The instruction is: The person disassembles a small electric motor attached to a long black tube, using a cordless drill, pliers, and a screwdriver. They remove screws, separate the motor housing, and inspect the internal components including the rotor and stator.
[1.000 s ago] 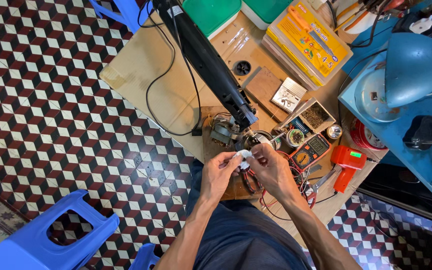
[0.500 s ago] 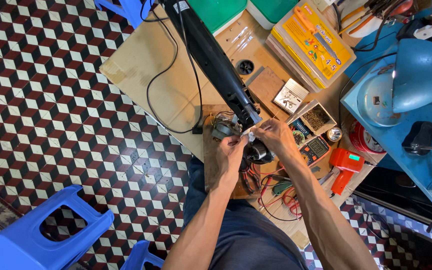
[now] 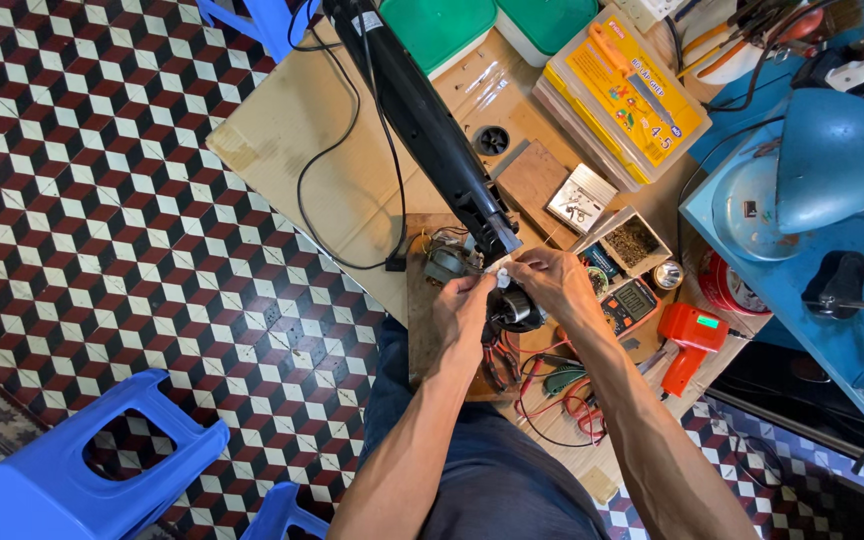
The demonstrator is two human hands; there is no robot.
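Right now both hands meet at the near end of a long black appliance body [image 3: 422, 120] that lies slantwise across a sheet of cardboard [image 3: 292, 150] on the floor. The left hand [image 3: 464, 308] and the right hand [image 3: 552, 285] are closed together on a small white part [image 3: 500, 266], pinched between fingertips right at the body's lower end, just above a round black motor piece [image 3: 517, 308].

Doing this well seems to call for a steady two-sided pinch, with the white part kept square to the black end and the wrists held low so nothing twists; the thin wires near a small wound-coil unit [image 3: 444, 262] just beside the left hand could snag if the hands swing wide.

The white part is tiny and largely hidden by the fingers, so I cannot tell its exact shape. The black body is glossy, narrow and tapered, with a black cord [image 3: 337, 150] looping off it over the cardboard.

Nearby lie an orange tool [image 3: 690, 340], a meter [image 3: 628, 303] and red leads [image 3: 562, 415].
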